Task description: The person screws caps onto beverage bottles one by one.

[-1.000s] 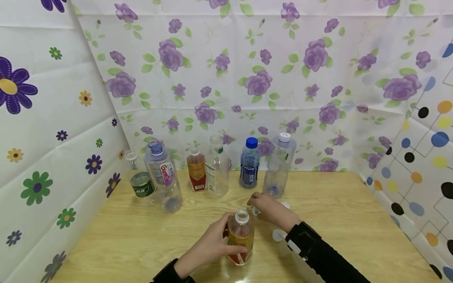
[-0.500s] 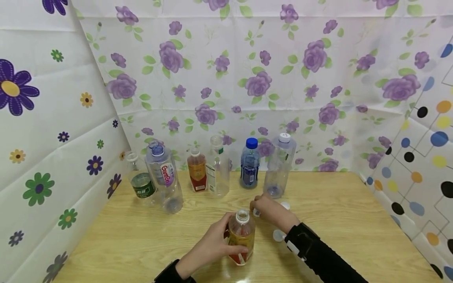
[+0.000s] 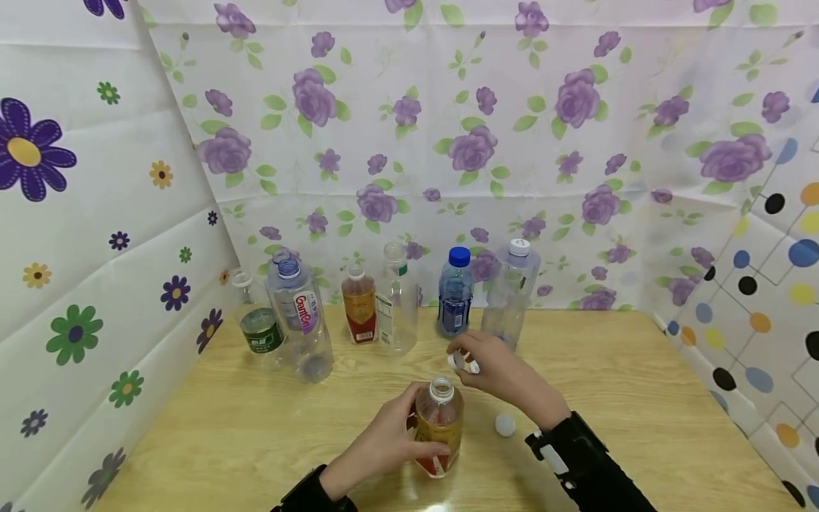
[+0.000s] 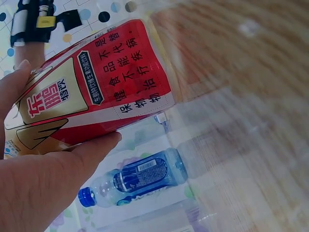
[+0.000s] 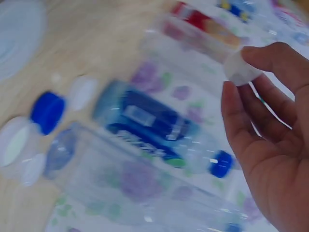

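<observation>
My left hand (image 3: pixel 387 435) grips an upright plastic drink bottle (image 3: pixel 440 434) with a red and gold label; its mouth is uncovered. In the left wrist view, thumb and fingers lie around the label (image 4: pixel 120 72). Just beyond the bottle's neck, my right hand (image 3: pixel 508 373) pinches a white bottle cap (image 3: pixel 456 360) between thumb and fingertips, apart from the bottle. The right wrist view shows the pinched cap (image 5: pixel 240 67) blurred. A second white cap (image 3: pixel 505 425) lies on the table right of the bottle.
Along the back stand a blue-capped bottle (image 3: pixel 455 299), a tall white-capped bottle (image 3: pixel 512 291), a clear bottle (image 3: pixel 399 313) and a smaller red-gold bottle (image 3: pixel 360 309). At left are a Ganten bottle (image 3: pixel 301 320) and a green-labelled bottle (image 3: pixel 261 331). A blue cap (image 5: pixel 48 112) lies among white ones.
My right hand has lifted from the table with a white cap pinched in it and turned so the cap shows. The left hand and its bottle stay nearly still.
</observation>
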Motion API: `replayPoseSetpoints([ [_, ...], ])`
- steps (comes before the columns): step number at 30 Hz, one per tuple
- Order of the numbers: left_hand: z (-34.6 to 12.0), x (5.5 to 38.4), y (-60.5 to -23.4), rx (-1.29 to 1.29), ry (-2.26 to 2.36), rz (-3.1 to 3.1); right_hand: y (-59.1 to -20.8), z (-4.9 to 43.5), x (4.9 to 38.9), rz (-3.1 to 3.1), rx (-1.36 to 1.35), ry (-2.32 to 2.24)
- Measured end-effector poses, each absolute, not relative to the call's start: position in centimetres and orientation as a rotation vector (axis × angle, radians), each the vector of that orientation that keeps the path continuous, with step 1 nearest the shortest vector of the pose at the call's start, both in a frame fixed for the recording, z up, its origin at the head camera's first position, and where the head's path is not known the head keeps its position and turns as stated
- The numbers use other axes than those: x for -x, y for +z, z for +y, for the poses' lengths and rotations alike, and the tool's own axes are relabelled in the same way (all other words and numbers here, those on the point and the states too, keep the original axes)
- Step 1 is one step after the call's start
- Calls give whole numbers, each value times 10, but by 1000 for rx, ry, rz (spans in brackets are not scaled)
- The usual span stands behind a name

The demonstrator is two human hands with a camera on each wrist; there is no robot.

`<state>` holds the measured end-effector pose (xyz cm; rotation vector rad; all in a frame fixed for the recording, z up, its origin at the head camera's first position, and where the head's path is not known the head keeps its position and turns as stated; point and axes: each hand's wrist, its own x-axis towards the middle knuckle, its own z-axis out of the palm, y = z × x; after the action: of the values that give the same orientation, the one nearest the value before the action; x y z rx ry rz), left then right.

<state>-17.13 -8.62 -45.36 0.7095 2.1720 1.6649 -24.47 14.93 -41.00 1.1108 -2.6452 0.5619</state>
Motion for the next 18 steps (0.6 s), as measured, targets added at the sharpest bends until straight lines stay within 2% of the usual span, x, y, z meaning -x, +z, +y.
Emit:
replayPoseSetpoints([
  [7, -86, 173, -455, -725, 1667, 2170, -389, 142, 219, -2426, -1132, 730],
  [18, -86, 172, -458, -737, 1661, 2166, -378, 139, 196, -2226, -1109, 864],
])
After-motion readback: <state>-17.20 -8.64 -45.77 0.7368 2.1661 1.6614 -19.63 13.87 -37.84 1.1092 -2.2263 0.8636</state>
